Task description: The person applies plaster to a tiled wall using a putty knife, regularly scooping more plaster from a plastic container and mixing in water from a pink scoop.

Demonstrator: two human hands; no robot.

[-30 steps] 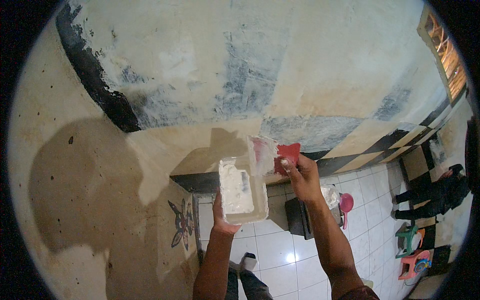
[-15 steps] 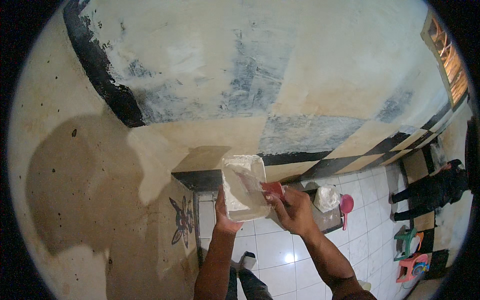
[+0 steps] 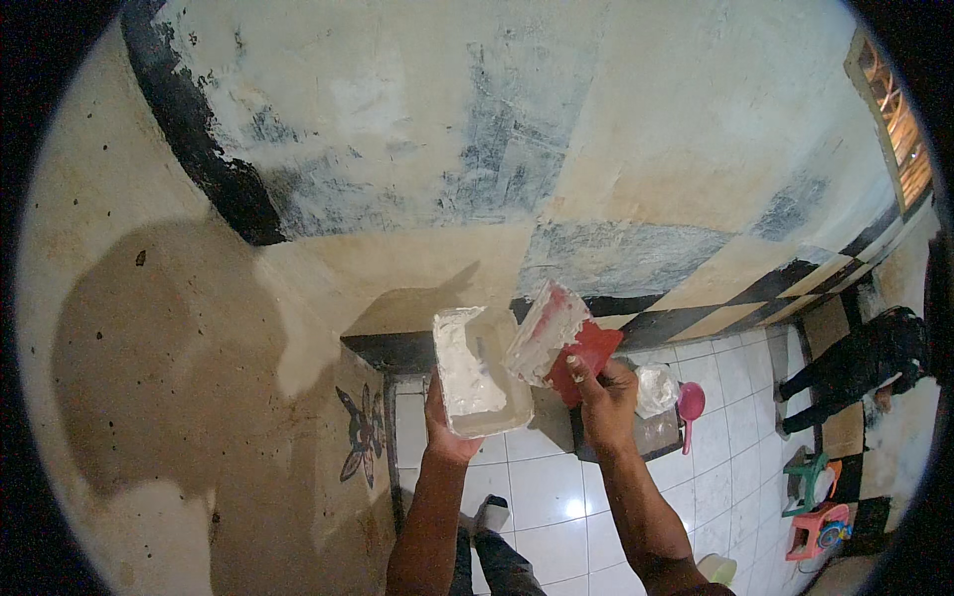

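A red scraper point(image 3: 594, 350) is up in front of the person, over the right edge of a shallow tub point(image 3: 515, 412), its broad blade smeared with white paste and tilted up toward the wall. I can't tell whether the blade's near corner touches the tub's rim. The right hand point(image 3: 608, 402) has its grip pinched on the scraper's red end, thumb on top, a white smear on the thumb. The left hand point(image 3: 449, 439) holds the tub, its grip wrapped round the lower left side; more white paste point(image 3: 463, 363) lies thick along the left inside.

Just ahead stands the wall point(image 3: 646, 149), cream with grey-smeared patches and black checks low down. To the left, another wall bears a painted flower point(image 3: 362, 437). Below the hands, on the white tiled floor point(image 3: 542, 472), sits a dark box point(image 3: 651, 437) with a clear plastic bag point(image 3: 656, 389) on it and a pink dipper point(image 3: 691, 399) just beside. Farther right are a person in dark clothes point(image 3: 853, 353), a green stool point(image 3: 807, 484) and a reddish stool point(image 3: 813, 531).
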